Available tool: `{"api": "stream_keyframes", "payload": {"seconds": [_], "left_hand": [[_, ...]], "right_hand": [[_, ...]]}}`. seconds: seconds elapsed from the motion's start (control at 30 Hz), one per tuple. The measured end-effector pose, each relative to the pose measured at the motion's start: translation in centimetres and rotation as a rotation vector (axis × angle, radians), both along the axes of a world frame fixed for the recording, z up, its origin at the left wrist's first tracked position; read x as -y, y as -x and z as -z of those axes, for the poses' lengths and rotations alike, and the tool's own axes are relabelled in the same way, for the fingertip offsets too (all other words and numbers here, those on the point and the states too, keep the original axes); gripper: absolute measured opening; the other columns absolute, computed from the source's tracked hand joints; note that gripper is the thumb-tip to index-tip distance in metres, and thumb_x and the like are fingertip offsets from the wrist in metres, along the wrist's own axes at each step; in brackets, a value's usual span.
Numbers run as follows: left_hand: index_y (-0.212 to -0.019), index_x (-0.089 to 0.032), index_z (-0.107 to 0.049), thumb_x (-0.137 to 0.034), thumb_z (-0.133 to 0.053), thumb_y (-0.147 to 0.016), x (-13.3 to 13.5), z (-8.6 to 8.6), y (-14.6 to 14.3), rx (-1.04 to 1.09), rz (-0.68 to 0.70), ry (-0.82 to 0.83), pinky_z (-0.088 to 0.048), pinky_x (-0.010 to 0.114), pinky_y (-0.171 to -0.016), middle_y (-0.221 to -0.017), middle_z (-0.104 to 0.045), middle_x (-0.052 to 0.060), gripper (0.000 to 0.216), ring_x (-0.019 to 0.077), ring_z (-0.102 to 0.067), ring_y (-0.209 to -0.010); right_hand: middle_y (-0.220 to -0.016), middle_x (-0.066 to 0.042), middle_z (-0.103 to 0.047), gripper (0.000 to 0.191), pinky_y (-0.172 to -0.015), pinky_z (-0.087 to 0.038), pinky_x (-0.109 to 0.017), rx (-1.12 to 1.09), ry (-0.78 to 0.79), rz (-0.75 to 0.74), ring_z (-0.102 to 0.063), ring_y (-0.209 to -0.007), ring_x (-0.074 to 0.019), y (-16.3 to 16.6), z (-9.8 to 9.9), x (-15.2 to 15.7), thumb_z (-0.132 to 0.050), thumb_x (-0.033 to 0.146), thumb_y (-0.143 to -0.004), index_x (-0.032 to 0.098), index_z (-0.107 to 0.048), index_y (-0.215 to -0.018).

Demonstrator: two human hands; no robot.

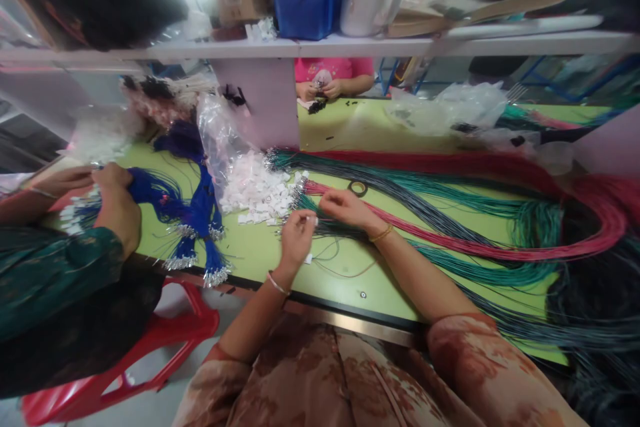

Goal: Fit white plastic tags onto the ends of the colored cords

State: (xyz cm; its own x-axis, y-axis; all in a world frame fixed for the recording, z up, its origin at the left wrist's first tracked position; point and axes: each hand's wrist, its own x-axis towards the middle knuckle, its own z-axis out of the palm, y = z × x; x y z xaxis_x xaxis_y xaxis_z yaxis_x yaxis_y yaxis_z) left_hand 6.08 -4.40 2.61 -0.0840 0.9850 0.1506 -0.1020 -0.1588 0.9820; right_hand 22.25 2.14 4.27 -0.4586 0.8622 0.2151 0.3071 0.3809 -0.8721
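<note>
My left hand (pixel 297 235) is closed in a pinch on a small white connector (pixel 313 220) over the green table (pixel 250 247). My right hand (pixel 346 207) is pinched on the ends of thin dark wires (pixel 325 227) beside it. A heap of white connectors (pixel 260 192) lies just left of my hands. Long bundles of green wires (pixel 450 203), red wires (pixel 500 247) and dark wires (pixel 575 333) sweep off to the right.
A co-worker on the left, in a dark green sleeve (pixel 55 273), handles blue wire bundles (pixel 195 213). Another person in pink (pixel 333 77) works across the table. A tape roll (pixel 358 188), plastic bags (pixel 450 107), a shelf with a blue bin (pixel 305 3) and a red chair (pixel 150 347) are around.
</note>
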Motion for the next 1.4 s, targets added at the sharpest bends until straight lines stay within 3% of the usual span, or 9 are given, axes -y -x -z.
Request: {"api": "stream_keyframes", "payload": {"seconds": [0.17,0.23,0.37,0.47,0.67,0.83,0.93,1.1,1.4], "left_hand": [[-0.089,-0.02,-0.067,-0.034,-0.054,-0.087,5.8,-0.7,-2.5,-0.587,0.75,-0.445,-0.044,0.034,-0.083,-0.092,-0.062,0.012,0.019,0.0217,-0.056,-0.088],[-0.095,-0.02,-0.066,-0.036,-0.053,-0.087,6.4,-0.3,-2.6,-0.698,0.815,-0.518,-0.044,0.035,-0.083,-0.097,-0.062,0.013,0.023,0.0227,-0.056,-0.089],[-0.092,-0.022,-0.068,-0.03,-0.055,-0.086,3.6,-0.2,0.8,-0.64,0.38,-0.376,-0.042,0.036,-0.085,-0.095,-0.062,0.012,0.016,0.025,-0.054,-0.091],[-0.085,-0.02,-0.067,-0.02,-0.049,-0.086,0.0,-0.4,5.4,-0.904,-0.016,-0.187,-0.038,0.04,-0.087,-0.094,-0.059,0.014,0.018,0.0282,-0.052,-0.094],[-0.085,-0.017,-0.063,-0.011,-0.049,-0.081,-2.7,1.3,10.1,-1.291,-0.055,0.043,-0.038,0.038,-0.075,-0.087,-0.058,0.014,0.016,0.0288,-0.053,-0.085],[-0.097,-0.018,-0.065,-0.016,-0.057,-0.079,-2.2,1.3,10.1,-0.966,-0.173,-0.019,-0.04,0.036,-0.08,-0.09,-0.062,0.011,0.02,0.0265,-0.055,-0.087],[-0.1,-0.019,-0.067,-0.025,-0.064,-0.078,-2.4,0.1,10.0,-0.483,-0.242,-0.028,-0.042,0.031,-0.079,-0.089,-0.064,0.007,0.023,0.0205,-0.057,-0.084],[-0.085,-0.018,-0.06,-0.027,-0.077,-0.065,-3.4,-1.6,9.1,0.245,-0.135,0.159,-0.039,0.02,-0.056,-0.066,-0.057,-0.003,0.027,0.0082,-0.05,-0.057],[-0.081,-0.015,-0.059,-0.012,-0.068,-0.069,-3.6,-1.8,6.3,0.587,0.08,0.276,-0.044,0.017,-0.057,-0.083,-0.065,0.003,0.015,0.0061,-0.055,-0.061]], "right_hand": [[-0.073,0.0,-0.06,0.017,-0.062,-0.036,-0.023,0.135,-0.04,-0.062,-0.05,-0.064,-0.0116,1.0,-0.4,0.5,-0.054,0.031,-0.084,0.016,-0.06,-0.079],[-0.077,-0.002,-0.062,0.011,-0.063,-0.034,-0.023,0.329,-0.11,-0.094,-0.051,-0.067,-0.0128,2.4,0.4,1.4,-0.059,0.027,-0.08,0.017,-0.062,-0.083],[-0.086,-0.005,-0.063,0.009,-0.061,-0.031,-0.025,0.622,-0.191,-0.023,-0.053,-0.072,-0.0156,4.0,2.1,2.4,-0.058,0.026,-0.082,0.019,-0.063,-0.084],[-0.089,-0.007,-0.064,0.014,-0.062,-0.03,-0.026,0.683,-0.238,-0.032,-0.054,-0.075,-0.0172,4.1,2.3,2.4,-0.048,0.023,-0.088,0.019,-0.061,-0.085],[-0.093,-0.011,-0.064,0.018,-0.063,-0.031,-0.029,0.751,-0.274,-0.045,-0.055,-0.076,-0.0194,4.2,1.6,2.5,-0.043,0.028,-0.093,0.017,-0.057,-0.094],[-0.092,-0.01,-0.064,0.019,-0.062,-0.029,-0.028,0.723,-0.288,-0.043,-0.053,-0.075,-0.0179,4.1,2.0,2.3,-0.04,0.026,-0.093,0.018,-0.057,-0.089],[-0.084,-0.008,-0.063,0.018,-0.064,-0.03,-0.027,0.586,-0.256,0.008,-0.05,-0.071,-0.0164,3.2,2.0,1.9,-0.04,0.024,-0.092,0.018,-0.055,-0.085],[-0.071,-0.001,-0.057,0.009,-0.062,-0.034,-0.024,0.174,-0.123,0.042,-0.046,-0.064,-0.013,2.5,1.1,1.4,-0.048,0.025,-0.084,0.018,-0.053,-0.079],[-0.067,0.001,-0.054,0.021,-0.06,-0.038,-0.024,-0.256,0.087,0.07,-0.045,-0.062,-0.0104,6.1,-1.5,0.9,-0.056,0.036,-0.079,0.016,-0.055,-0.072]]}}
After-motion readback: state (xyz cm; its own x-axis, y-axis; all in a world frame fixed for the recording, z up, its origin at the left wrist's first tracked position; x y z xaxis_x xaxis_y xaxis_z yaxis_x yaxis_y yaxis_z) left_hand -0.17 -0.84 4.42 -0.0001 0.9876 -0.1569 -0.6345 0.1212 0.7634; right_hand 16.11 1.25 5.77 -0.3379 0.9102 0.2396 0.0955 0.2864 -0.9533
